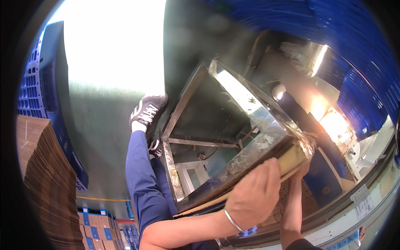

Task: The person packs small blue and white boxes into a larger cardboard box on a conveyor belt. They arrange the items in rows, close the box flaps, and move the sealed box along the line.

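Observation:
A metal frame (203,144) of square bars stands tilted before me, with the dark green floor showing through its openings. Crumpled clear tape or film clings to its bars and bunches at the near right corner. Along the near side runs a yellowish board or strip (290,159). My left hand (254,190), with a silver bangle at the wrist, grips this edge, fingers curled over the strip. Below the taped corner, my right hand (303,168) holds the frame from the outer side; its fingers are partly hidden.
My shoe (148,109) is on the floor left of the frame. Flattened cardboard (50,181) is stacked at far left beside a blue plastic pallet (32,78). Blue plastic crates (362,103) stand at right. Boxes (98,225) are piled at bottom left. Bright light washes over the upper floor.

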Demonstrator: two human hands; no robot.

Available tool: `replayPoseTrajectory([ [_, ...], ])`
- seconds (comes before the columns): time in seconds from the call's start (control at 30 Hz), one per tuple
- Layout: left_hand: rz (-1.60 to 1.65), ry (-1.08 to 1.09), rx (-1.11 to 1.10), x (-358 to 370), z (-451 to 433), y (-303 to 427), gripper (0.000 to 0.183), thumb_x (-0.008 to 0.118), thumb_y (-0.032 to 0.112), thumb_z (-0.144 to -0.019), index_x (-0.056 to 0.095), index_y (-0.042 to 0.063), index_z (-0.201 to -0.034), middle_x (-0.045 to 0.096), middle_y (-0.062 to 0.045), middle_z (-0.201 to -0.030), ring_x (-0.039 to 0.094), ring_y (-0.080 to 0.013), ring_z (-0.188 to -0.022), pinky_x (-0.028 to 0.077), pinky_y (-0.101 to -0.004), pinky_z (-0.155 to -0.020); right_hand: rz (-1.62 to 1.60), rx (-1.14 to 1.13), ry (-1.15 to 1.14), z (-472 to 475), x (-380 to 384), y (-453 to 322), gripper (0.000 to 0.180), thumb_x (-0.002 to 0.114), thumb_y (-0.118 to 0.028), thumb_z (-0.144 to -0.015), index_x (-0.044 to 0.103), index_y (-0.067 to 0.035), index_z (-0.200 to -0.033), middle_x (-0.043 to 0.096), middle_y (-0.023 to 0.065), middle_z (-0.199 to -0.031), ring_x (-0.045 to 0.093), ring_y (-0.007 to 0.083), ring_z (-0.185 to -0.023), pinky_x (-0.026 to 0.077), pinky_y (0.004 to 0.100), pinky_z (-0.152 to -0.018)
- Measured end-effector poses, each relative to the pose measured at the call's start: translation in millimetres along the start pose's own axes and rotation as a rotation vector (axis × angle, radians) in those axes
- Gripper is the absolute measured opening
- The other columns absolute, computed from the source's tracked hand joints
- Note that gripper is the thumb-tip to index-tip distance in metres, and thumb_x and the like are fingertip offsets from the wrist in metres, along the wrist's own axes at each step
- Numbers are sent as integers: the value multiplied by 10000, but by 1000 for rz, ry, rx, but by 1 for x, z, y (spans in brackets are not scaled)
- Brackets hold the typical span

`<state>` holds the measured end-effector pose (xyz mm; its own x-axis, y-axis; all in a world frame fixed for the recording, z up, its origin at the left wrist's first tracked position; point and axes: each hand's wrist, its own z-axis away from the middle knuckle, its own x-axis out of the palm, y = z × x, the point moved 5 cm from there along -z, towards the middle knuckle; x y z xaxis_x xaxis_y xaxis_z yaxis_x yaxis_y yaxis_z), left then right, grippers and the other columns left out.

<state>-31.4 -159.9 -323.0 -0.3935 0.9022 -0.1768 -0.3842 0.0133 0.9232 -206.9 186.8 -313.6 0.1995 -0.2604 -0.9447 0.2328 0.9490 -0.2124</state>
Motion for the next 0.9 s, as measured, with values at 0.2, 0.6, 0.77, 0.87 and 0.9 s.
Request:
replayPoseTrajectory([
  [0.2,-233,33,15,0,-13,-14,766,515,365,-840,215,-156,-1314,352,-309,-1315,388,-454,-1167,323,-482,-980,-540,371,35,7,10,4,484,379,-418,-950,533,-34,-1200,585,73,-1131,568,178,-990,444,296,-854],
  [0.6,378,-71,-545,3,139,-84,668,590,224,-890,208,-45,-1366,436,-173,-1294,493,-214,-1122,388,-307,-946,-123,430,70,173,2,73,554,314,-433,-969,558,34,-1139,611,212,-1070,557,325,-1056,409,348,-906],
  [0.77,155,-119,-501,13,222,-100,554,517,332,-929,313,-28,-1297,529,-150,-1188,520,-211,-1085,398,-307,-916,-364,464,-12,260,27,170,580,291,-449,-963,567,31,-1136,615,200,-1073,557,333,-1050,409,369,-913],
  [0.87,132,-125,-536,19,217,-94,570,520,344,-927,308,-31,-1300,521,-161,-1199,508,-221,-1103,381,-304,-937,-324,493,13,266,37,200,649,259,-506,-946,598,27,-1099,618,206,-1072,555,357,-1047,411,382,-911],
  [0.9,138,-108,-532,18,216,-98,569,521,343,-927,308,-31,-1300,519,-160,-1204,505,-220,-1107,380,-303,-938,-319,508,-26,267,40,199,663,272,-524,-939,601,35,-1077,626,194,-1047,564,324,-1027,413,370,-900],
])
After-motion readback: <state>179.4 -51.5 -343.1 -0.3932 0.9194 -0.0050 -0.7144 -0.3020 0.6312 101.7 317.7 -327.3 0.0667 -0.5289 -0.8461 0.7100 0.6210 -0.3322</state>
